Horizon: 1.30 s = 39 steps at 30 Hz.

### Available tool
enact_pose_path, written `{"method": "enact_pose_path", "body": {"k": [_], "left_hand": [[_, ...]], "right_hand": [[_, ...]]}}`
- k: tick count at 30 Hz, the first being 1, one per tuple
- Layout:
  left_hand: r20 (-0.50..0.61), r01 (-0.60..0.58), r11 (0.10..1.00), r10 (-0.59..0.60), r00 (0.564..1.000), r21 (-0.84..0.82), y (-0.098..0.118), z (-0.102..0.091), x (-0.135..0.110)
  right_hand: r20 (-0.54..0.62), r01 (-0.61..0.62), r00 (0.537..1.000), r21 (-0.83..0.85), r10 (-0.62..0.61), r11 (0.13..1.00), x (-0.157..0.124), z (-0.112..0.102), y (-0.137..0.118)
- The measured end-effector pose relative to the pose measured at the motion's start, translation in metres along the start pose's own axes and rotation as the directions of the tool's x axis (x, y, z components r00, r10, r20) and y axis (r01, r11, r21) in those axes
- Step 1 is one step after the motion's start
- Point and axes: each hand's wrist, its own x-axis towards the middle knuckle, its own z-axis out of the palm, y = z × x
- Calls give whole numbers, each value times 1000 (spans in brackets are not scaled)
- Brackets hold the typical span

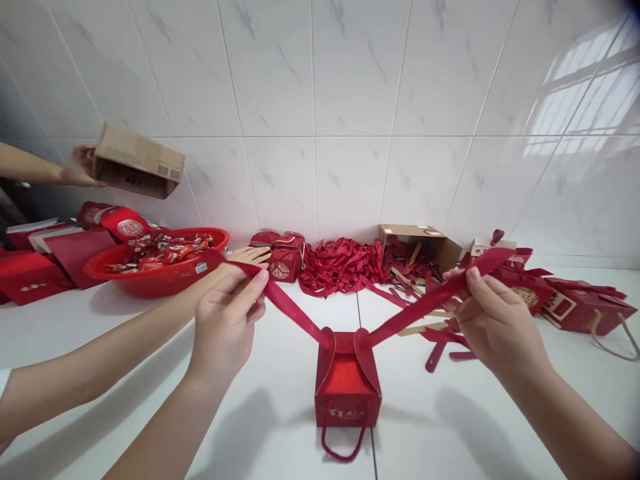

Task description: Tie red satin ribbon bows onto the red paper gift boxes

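A small red gift box [347, 387] with a cord handle stands on the white surface in front of me. A red ribbon [295, 310] runs through its curved top flaps and stretches out to both sides. My left hand [227, 323] pinches the left end of the ribbon, up and left of the box. My right hand [493, 323] pinches the right end, up and right of the box. The ribbon is pulled taut between them.
Another person's arm reaches in from the left, its hand [250, 255] by a red basin [150, 277] of wrapped sweets. Another hand holds a cardboard box [137, 160] up at top left. A finished red box [285, 257], a ribbon pile [343, 263], an open carton [425, 243] and red bags [580, 303] line the tiled wall.
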Motion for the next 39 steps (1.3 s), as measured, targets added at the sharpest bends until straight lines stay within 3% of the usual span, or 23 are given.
{"method": "enact_pose_path", "body": {"k": [4,8,13,21,29,39], "left_hand": [[121,-53,997,47,992,49,11,23,13],[206,-177,982,162,965,59,19,47,15],[280,-173,985,161,946,19,24,61,14],[287,-185,982,169,943,30,31,65,13],[297,-234,972,215,931,30,30,65,11],[292,-190,982,179,939,9,29,62,10]], "right_hand": [[146,116,984,-52,-107,992,9,33,-20],[329,194,932,-97,-153,976,13,65,-30],[398,243,899,-113,-181,963,12,88,-29],[410,357,870,-141,-274,924,8,94,-25],[433,188,882,33,-183,982,8,94,-22],[450,140,879,77,-159,987,8,99,-31]]}}
